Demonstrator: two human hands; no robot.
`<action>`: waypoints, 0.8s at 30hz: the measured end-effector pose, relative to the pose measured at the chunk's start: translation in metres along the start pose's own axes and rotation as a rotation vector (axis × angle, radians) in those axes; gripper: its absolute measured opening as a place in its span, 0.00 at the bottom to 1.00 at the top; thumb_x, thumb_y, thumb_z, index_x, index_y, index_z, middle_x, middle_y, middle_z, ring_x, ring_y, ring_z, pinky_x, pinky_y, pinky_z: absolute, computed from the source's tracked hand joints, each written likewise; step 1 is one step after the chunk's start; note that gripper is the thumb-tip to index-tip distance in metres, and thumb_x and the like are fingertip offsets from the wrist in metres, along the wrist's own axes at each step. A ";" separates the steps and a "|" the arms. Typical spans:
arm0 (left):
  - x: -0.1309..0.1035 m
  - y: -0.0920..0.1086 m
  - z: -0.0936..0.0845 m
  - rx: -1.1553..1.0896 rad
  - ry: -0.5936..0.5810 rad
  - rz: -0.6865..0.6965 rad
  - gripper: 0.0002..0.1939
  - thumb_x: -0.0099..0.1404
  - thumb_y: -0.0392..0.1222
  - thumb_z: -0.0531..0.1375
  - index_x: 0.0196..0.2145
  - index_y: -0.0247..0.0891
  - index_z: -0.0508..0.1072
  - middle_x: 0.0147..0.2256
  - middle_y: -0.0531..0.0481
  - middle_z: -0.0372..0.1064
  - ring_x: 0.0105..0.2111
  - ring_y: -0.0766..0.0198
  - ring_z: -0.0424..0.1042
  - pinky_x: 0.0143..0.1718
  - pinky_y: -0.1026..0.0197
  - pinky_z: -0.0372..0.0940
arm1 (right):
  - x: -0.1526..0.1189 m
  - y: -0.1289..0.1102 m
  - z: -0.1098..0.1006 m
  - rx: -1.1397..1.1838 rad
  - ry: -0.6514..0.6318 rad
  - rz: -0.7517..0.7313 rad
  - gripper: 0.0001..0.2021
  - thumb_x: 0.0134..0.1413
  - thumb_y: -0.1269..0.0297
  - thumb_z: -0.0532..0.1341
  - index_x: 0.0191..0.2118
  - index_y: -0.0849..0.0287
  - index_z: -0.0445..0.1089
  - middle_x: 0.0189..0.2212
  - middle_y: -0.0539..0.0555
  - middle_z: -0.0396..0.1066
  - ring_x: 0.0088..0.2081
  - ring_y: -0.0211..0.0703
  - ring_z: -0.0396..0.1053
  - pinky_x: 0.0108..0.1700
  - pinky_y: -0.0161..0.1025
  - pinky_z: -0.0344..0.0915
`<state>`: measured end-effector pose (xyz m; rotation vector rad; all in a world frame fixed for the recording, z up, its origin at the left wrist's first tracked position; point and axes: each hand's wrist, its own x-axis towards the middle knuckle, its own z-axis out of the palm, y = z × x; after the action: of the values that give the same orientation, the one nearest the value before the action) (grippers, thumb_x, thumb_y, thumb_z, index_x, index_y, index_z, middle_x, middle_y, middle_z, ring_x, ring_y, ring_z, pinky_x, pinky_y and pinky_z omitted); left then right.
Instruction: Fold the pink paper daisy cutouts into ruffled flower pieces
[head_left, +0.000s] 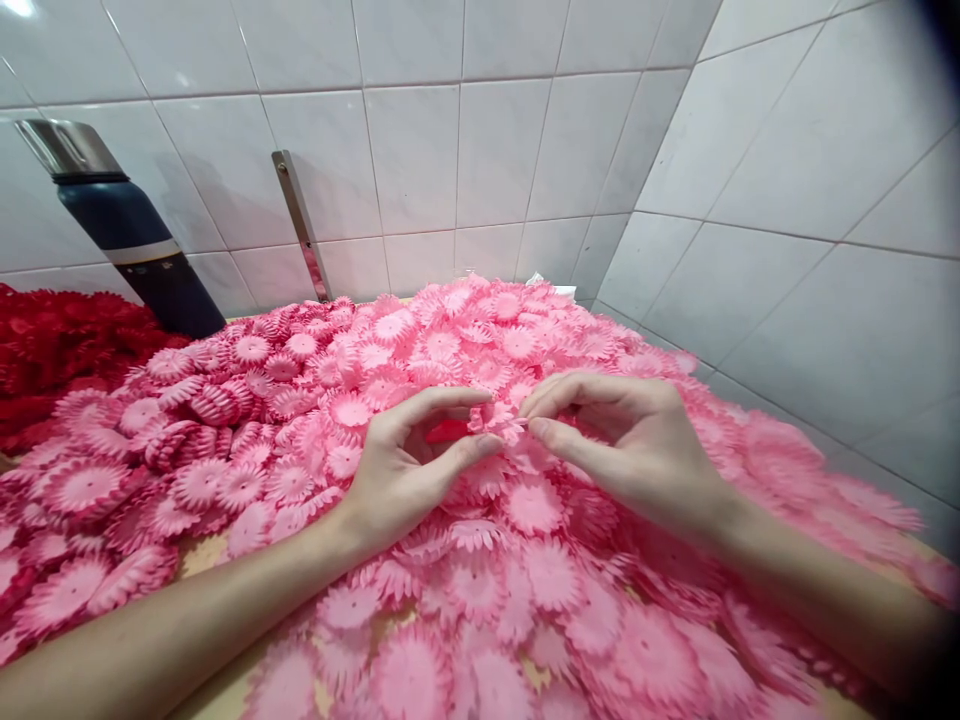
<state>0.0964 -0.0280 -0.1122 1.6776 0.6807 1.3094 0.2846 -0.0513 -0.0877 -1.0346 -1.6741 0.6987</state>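
Observation:
Above a heap of pink artificial flower petals (529, 505), my two hands meet near the middle of the view. Between the thumb and fingers of my left hand (416, 450) is a small pink artificial flower (496, 418), its fringed petals gathered close. My right hand (622, 430) pinches at the right side of the same flower, thumb against fingertips. A thin pale piece shows at the right fingertips; whether it is a stem or a petal edge I cannot tell. Round, fringed petal pieces lie loosely below and around both hands.
A dark blue bottle (142, 235) with a metal cap stands at the back left, beside a pile of red petals (71, 350). A metal strip (300, 220) leans on the white tiled wall (420, 150). Another tiled wall (810, 200) bounds the right side. Yellowish tabletop (202, 555) shows between petals.

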 end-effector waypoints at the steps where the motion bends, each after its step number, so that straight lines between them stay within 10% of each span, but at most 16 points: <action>1: 0.000 0.000 0.000 -0.001 0.001 -0.009 0.12 0.57 0.34 0.67 0.41 0.39 0.76 0.40 0.48 0.76 0.41 0.61 0.76 0.44 0.60 0.74 | 0.000 -0.001 0.001 0.011 0.007 0.000 0.05 0.48 0.73 0.62 0.26 0.56 0.71 0.27 0.51 0.74 0.32 0.43 0.72 0.36 0.41 0.69; 24: -0.001 0.000 -0.001 -0.009 -0.038 -0.057 0.10 0.57 0.33 0.67 0.38 0.37 0.77 0.38 0.48 0.77 0.38 0.62 0.77 0.40 0.63 0.75 | -0.004 -0.002 0.006 -0.012 -0.092 0.064 0.04 0.52 0.64 0.65 0.32 0.56 0.70 0.30 0.51 0.73 0.33 0.42 0.73 0.36 0.39 0.72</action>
<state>0.0952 -0.0282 -0.1129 1.6594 0.6944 1.2357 0.2787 -0.0554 -0.0895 -1.0824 -1.7323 0.7896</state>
